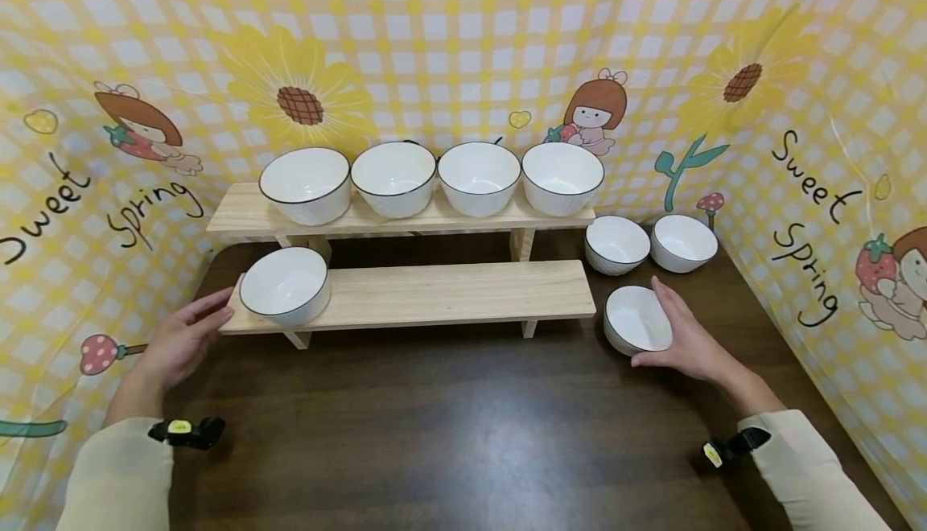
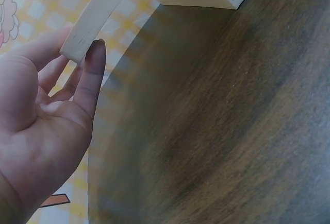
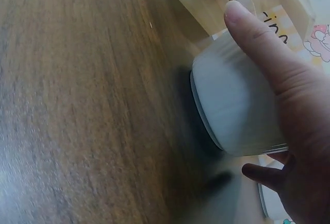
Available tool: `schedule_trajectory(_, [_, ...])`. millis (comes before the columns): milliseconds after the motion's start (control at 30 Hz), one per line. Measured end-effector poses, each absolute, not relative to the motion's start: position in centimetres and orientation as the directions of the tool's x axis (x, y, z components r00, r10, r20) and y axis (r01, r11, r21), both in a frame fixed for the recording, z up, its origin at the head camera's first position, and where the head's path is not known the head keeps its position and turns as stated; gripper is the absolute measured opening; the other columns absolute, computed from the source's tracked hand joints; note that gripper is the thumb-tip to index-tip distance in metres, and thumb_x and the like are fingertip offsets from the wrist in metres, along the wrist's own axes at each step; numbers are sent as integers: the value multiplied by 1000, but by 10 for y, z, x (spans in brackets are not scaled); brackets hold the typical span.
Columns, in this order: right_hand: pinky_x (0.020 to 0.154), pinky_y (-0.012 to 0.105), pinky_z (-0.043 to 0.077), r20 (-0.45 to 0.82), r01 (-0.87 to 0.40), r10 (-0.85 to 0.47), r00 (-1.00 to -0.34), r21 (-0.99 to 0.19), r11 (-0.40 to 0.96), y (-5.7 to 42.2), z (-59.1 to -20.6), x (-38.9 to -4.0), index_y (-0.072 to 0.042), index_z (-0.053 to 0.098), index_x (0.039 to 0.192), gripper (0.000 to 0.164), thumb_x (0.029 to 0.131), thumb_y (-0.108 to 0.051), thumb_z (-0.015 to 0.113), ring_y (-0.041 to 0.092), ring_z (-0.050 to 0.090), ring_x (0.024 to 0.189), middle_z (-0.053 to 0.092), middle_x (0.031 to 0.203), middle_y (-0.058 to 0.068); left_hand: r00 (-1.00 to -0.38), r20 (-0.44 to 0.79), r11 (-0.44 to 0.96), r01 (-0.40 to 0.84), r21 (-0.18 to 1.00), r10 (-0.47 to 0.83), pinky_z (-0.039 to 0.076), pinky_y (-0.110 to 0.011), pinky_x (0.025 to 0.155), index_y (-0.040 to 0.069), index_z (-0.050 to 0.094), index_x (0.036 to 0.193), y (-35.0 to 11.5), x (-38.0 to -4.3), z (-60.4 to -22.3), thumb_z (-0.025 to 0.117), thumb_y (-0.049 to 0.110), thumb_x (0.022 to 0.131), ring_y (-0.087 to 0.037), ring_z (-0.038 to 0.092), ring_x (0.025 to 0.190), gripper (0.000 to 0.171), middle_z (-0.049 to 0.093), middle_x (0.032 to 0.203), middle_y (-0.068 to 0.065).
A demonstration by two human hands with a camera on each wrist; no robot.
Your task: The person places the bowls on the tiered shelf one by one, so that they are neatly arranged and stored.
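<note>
On the right, my right hand [image 1: 691, 342] grips a small white bowl [image 1: 632, 320] from its right side, thumb at the near side and fingers at the far side. In the right wrist view the bowl's ribbed wall [image 3: 237, 95] shows, its base close over the table. My left hand [image 1: 181, 338] pinches the left end of the lower board [image 1: 449, 294] of a two-step wooden rack, with fingers [image 2: 90, 80] under the board end in the left wrist view. Beside it on that board stands a larger white bowl [image 1: 285, 283] with a dark rim.
Several large white bowls [image 1: 394, 179] line the upper board [image 1: 239, 207]. Two small white bowls, one left [image 1: 617, 244] and one right [image 1: 684, 243], stand on the brown table [image 1: 434, 418] beyond the held one. Yellow checked cloth [image 1: 463, 48] encloses the back and sides.
</note>
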State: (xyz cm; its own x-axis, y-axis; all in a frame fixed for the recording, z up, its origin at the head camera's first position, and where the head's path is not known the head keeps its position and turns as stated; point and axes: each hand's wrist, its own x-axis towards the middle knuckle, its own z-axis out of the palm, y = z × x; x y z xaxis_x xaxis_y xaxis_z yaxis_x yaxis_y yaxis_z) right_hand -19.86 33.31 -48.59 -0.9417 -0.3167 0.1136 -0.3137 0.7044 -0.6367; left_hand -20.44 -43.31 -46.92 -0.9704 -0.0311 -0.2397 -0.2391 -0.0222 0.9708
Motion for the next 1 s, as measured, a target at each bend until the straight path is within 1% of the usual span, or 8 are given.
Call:
schedule_trajectory(67, [109, 69, 25, 107, -301, -305, -946, -638, 709, 333, -487, -198, -2, 6, 163, 136, 65, -24, 98, 56, 18, 144, 14, 160, 35, -971, -237, -27, -237, 971, -30, 50, -17, 71, 33, 70, 127, -433, -205, -469, 68, 16, 99, 0, 59, 86, 32, 64, 110, 23])
schedule_trajectory(267, [102, 67, 32, 124, -297, -282, -951, -616, 730, 333, -488, -197, 11, 16, 157, 128, 65, -25, 97, 51, 32, 134, 25, 151, 36, -970, -242, -40, -241, 970, -29, 50, -17, 70, 36, 72, 121, -432, -205, -470, 68, 16, 100, -1, 59, 84, 29, 65, 108, 23])
schedule_trajectory(367, [100, 66, 34, 135, -298, -274, -952, -609, 735, 332, -489, -198, 14, 19, 155, 124, 66, -25, 97, 50, 35, 132, 28, 148, 35, -969, -244, -34, -243, 969, -33, 50, -17, 71, 36, 72, 123, -430, -205, -469, 69, 18, 99, -1, 59, 85, 29, 65, 108, 24])
schedule_trajectory(600, [100, 65, 35, 131, -294, -271, -954, -601, 744, 332, -489, -197, 14, 22, 154, 121, 67, -27, 96, 50, 39, 128, 31, 146, 35, -968, -248, -34, -247, 968, -25, 50, -17, 70, 36, 72, 123, -431, -206, -467, 69, 19, 99, -1, 59, 84, 29, 65, 108, 24])
schedule_trajectory(833, [100, 65, 35, 134, -297, -272, -953, -596, 746, 330, -487, -197, 15, 24, 153, 119, 67, -26, 95, 51, 39, 129, 32, 145, 35, -973, -230, -31, -230, 973, -13, 51, -16, 73, 34, 70, 126, -433, -206, -469, 67, 17, 100, 1, 60, 88, 31, 64, 111, 25])
schedule_trajectory(1000, [100, 66, 35, 131, -297, -275, -952, -595, 747, 330, -486, -197, 15, 24, 153, 118, 67, -26, 95, 51, 38, 129, 32, 144, 35, -973, -229, -34, -229, 973, -9, 51, -16, 72, 35, 71, 124, -434, -205, -469, 66, 17, 101, 0, 60, 87, 30, 64, 110, 24])
